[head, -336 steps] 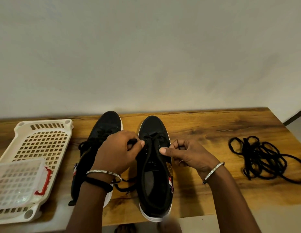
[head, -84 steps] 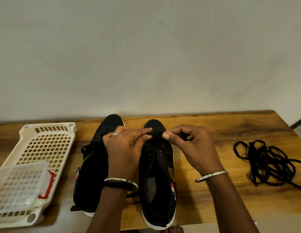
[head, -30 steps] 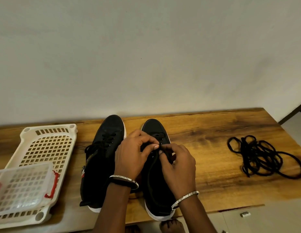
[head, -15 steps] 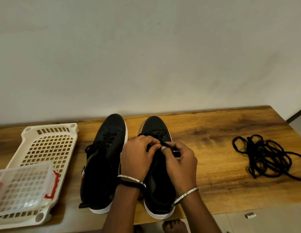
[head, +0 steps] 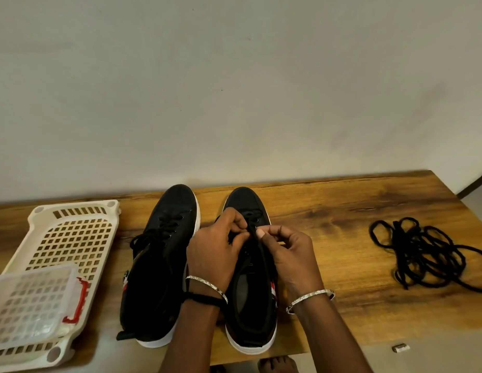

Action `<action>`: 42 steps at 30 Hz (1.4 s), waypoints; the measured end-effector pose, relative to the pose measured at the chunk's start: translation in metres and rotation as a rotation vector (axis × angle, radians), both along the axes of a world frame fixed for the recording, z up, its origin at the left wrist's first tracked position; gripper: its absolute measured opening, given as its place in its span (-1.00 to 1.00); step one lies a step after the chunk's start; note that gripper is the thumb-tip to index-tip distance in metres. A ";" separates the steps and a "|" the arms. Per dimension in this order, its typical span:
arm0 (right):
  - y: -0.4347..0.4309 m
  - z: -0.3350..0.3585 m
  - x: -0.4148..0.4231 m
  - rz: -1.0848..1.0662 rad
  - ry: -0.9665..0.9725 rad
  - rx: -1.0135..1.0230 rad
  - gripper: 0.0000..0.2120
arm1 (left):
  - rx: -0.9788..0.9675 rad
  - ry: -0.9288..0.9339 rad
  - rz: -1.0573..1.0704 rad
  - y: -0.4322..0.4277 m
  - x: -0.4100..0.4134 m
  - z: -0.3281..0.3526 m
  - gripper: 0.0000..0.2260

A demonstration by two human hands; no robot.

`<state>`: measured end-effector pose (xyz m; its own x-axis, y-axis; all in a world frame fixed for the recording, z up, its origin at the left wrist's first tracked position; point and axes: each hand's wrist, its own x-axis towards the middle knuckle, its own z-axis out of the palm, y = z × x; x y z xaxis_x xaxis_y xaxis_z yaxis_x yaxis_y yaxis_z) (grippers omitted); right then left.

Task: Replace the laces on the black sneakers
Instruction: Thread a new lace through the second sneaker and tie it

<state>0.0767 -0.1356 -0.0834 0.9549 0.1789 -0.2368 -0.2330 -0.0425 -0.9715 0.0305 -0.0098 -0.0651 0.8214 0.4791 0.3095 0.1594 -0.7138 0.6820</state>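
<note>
Two black sneakers stand side by side on the wooden table (head: 342, 211), toes toward the wall. The left sneaker (head: 178, 205) is laced, with its ends hanging loose over the side. The right sneaker (head: 244, 199) lies under both hands. The left hand (head: 215, 254) curls over the front eyelets and pinches the lace (head: 252, 230). The right hand (head: 291, 254) pinches the same lace between thumb and forefinger, just beside the left fingertips. Black lace on black shoe makes it hard to tell whether the lace is coming out or going in.

A tangled pile of laces (head: 423, 254) lies well apart on the right of the table. A white basket (head: 73, 238) sits at the left, with a small clear box (head: 30, 305) resting on its near end.

Neither hand braces the shoe, so a hard tug could drag it toward the near edge, where its heel already sits close. Pulling at an angle could snag the lace tip in an eyelet. An eyelet is easily skipped with so little contrast. The pile could knot tighter if one end is yanked, and old and new laces look alike enough to get mixed up.
</note>
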 end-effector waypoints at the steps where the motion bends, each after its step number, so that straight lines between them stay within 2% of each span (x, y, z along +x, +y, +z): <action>1: 0.000 0.000 0.000 0.014 -0.010 -0.010 -0.94 | 0.003 -0.004 -0.007 0.001 0.000 -0.001 -0.74; 6: 0.004 0.000 0.004 0.011 -0.161 -0.183 -0.89 | -0.020 -0.001 -0.097 0.004 0.000 -0.001 -0.64; 8: 0.008 0.001 0.002 -0.056 -0.159 -0.145 -0.90 | 0.008 0.000 -0.110 0.007 -0.002 0.000 -0.58; 11: 0.006 0.011 0.009 -0.185 0.018 0.238 -0.76 | 0.044 0.039 -0.142 0.013 -0.006 0.000 -0.47; 14: -0.014 0.033 0.018 -0.224 0.272 0.748 -0.84 | 0.019 0.105 -0.193 0.018 -0.010 0.001 -0.28; 15: -0.022 0.036 0.020 -0.237 0.330 0.862 -0.82 | 0.017 0.126 -0.213 0.018 -0.010 0.001 -0.23; 16: -0.030 0.036 0.022 -0.238 0.348 0.888 -0.79 | 0.020 0.146 -0.232 0.018 -0.010 0.000 -0.19; 17: -0.036 0.036 0.025 -0.230 0.329 0.827 -0.78 | 0.019 0.159 -0.247 0.018 -0.010 -0.001 -0.16; 19: -0.046 0.036 0.027 -0.204 0.183 0.538 -0.82 | -0.010 0.162 -0.266 0.019 -0.008 -0.003 -0.10; 21: -0.050 0.035 0.029 -0.129 -0.055 0.181 -0.87 | -0.072 0.146 -0.277 0.020 -0.007 -0.006 -0.06; 24: -0.050 0.024 0.031 0.139 -0.412 -0.428 -0.93 | -0.126 0.135 -0.288 0.021 -0.006 -0.010 0.00; 26: -0.047 0.016 0.027 0.327 -0.462 -0.702 -0.89 | -0.132 0.128 -0.293 0.022 -0.005 -0.012 0.02; 27: -0.046 0.013 0.027 0.372 -0.442 -0.724 -0.87 | -0.141 0.129 -0.292 0.022 -0.005 -0.012 0.02; 29: -0.048 0.009 0.029 0.389 -0.392 -0.586 -0.85 | -0.160 0.130 -0.292 0.022 -0.005 -0.013 0.03; 32: -0.050 0.017 0.032 0.281 -0.260 -0.186 -0.88 | -0.177 0.117 -0.296 0.022 -0.006 -0.012 0.00; 37: -0.056 0.045 0.030 0.112 0.253 0.814 -0.80 | -0.200 0.099 -0.297 0.021 -0.007 -0.012 -0.03; 39: -0.057 0.048 0.029 0.059 0.329 0.926 -0.75 | -0.229 0.098 -0.297 0.021 -0.007 -0.011 -0.02; 40: -0.058 0.047 0.030 0.026 0.331 0.882 -0.74 | -0.240 0.096 -0.296 0.020 -0.006 -0.011 -0.02; 42: -0.056 0.045 0.030 -0.049 0.263 0.658 -0.70 | -0.252 0.099 -0.291 0.020 -0.006 -0.011 -0.01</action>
